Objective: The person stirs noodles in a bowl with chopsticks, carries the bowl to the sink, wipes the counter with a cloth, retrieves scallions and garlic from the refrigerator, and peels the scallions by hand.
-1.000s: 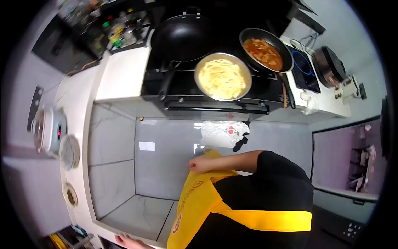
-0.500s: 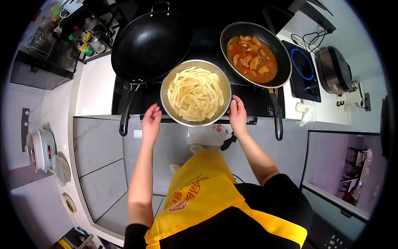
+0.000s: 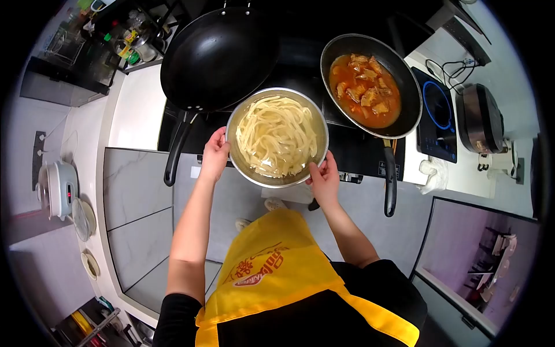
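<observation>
A round metal bowl (image 3: 233,155) holds wide pale noodles (image 3: 276,136) in clear liquid. My left hand (image 3: 215,154) grips its left rim, and my right hand (image 3: 324,179) grips the lower right rim with the thumb on top. The bowl is over the front edge of the black stove, level or nearly so. Behind it to the left sits a black wok (image 3: 217,63), its handle pointing toward me. To the right, a black frying pan (image 3: 411,92) contains chunks of meat (image 3: 365,95) in red-brown sauce.
An induction cooker (image 3: 437,110) and a dark rice cooker (image 3: 481,118) stand on the right counter. Both the wok handle (image 3: 178,153) and the pan handle (image 3: 391,185) stick out past the stove edge. Seasoning bottles (image 3: 134,46) crowd the back left; a pale blue appliance (image 3: 60,189) stands far left.
My left hand has gone from beside the bowl to gripping its rim. The bowl has come slightly toward me, with its liquid shifting. The whole view has tilted a little.
</observation>
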Demonstrator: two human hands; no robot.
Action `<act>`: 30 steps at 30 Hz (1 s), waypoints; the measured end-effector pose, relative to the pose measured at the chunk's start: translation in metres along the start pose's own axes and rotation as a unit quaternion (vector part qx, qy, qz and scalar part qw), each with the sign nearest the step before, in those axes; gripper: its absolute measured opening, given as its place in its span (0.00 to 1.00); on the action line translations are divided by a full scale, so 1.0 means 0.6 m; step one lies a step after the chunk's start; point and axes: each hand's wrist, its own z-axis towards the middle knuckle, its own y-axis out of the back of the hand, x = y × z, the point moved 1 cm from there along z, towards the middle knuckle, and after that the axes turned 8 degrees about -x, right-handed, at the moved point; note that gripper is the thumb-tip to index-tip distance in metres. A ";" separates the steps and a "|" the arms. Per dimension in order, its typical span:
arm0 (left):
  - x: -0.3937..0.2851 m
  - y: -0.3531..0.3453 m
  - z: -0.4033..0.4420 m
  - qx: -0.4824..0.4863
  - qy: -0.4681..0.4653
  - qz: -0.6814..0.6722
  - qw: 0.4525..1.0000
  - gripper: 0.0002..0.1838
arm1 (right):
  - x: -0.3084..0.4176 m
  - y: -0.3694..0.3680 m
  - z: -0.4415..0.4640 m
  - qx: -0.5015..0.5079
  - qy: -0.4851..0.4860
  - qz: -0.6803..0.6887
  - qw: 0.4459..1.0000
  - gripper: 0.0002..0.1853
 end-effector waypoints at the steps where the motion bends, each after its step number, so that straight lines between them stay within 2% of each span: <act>1: 0.004 0.000 -0.011 -0.009 -0.009 -0.019 1.000 0.20 | 0.004 0.003 -0.002 0.005 -0.002 -0.002 1.000 0.28; 5: 0.019 0.018 -0.065 -0.042 0.020 -0.038 0.998 0.22 | 0.029 0.014 -0.020 0.017 -0.016 -0.049 0.999 0.27; 9: 0.028 0.049 -0.135 -0.087 0.010 -0.026 0.996 0.23 | 0.045 0.023 -0.053 0.060 -0.007 -0.052 0.997 0.29; 11: 0.023 0.067 -0.179 -0.103 0.023 -0.044 0.994 0.24 | 0.071 0.018 -0.075 0.108 -0.054 -0.052 0.991 0.30; 12: 0.030 0.080 -0.199 -0.113 0.023 -0.049 0.992 0.24 | 0.054 0.021 -0.081 0.114 -0.024 -0.054 0.992 0.31; 16: 0.070 0.132 -0.295 -0.153 0.017 -0.059 0.986 0.24 | 0.075 -0.017 -0.118 0.191 -0.040 -0.060 0.979 0.31; 19: 0.085 0.166 -0.377 -0.218 0.010 -0.087 0.972 0.25 | 0.054 -0.045 -0.141 0.266 -0.036 -0.085 0.959 0.31; 24: 0.168 0.211 -0.502 -0.366 0.016 -0.120 0.923 0.25 | 0.006 -0.135 -0.167 0.409 0.000 -0.110 0.906 0.30; 27: 0.186 0.216 -0.582 -0.460 0.011 -0.147 0.876 0.26 | 0.001 -0.200 -0.187 0.510 0.011 -0.174 0.842 0.29; 29: 0.197 0.205 -0.615 -0.519 0.001 -0.163 0.839 0.25 | -0.010 -0.246 -0.193 0.553 0.057 -0.185 0.811 0.28; 30: 0.201 0.203 -0.637 -0.549 -0.016 -0.171 0.818 0.25 | -0.003 -0.274 -0.203 0.598 0.042 -0.210 0.772 0.28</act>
